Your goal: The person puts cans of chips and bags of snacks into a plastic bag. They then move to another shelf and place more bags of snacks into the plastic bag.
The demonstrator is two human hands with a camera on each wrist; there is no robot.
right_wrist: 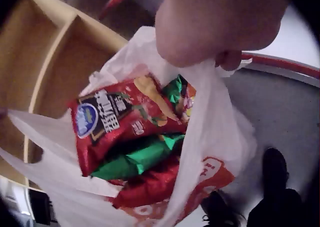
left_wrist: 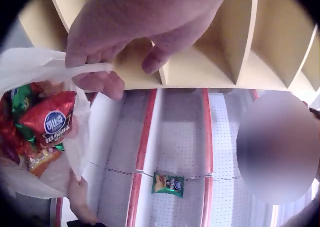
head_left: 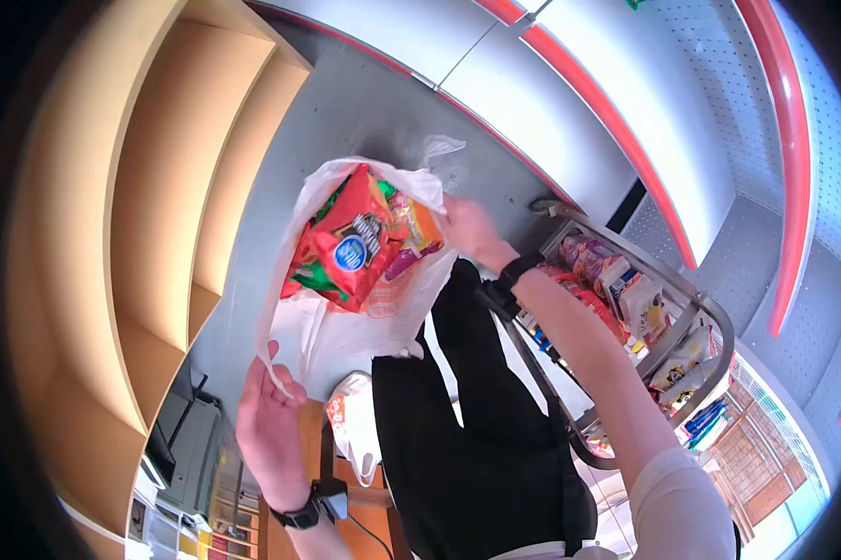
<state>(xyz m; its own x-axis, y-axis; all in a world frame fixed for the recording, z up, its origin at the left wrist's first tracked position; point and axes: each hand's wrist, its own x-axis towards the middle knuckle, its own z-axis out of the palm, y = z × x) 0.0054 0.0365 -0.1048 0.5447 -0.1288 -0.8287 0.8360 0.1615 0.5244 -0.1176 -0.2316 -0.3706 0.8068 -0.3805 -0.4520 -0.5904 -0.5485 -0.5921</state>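
A white plastic bag (head_left: 332, 338) hangs between the two hands with its mouth spread wide. My left hand (head_left: 269, 425) grips one handle of it; in the left wrist view the fingers (left_wrist: 114, 84) curl round the thin plastic. On the opposite side, my right hand (head_left: 476, 229) holds the bag's rim, bunched under the fist in the right wrist view. Several snack packets fill the bag. A red packet (head_left: 353, 245) with a blue round logo lies on top, and a green packet (right_wrist: 140, 157) shows beneath it.
A wooden shelf unit (head_left: 164, 187) stands on the left. White shelves with red edges (head_left: 579, 84) run along the far side, and one green packet (left_wrist: 168, 184) lies on them. A metal cart (head_left: 710, 350) loaded with packaged goods is at the right. Another white bag (head_left: 353, 429) sits below.
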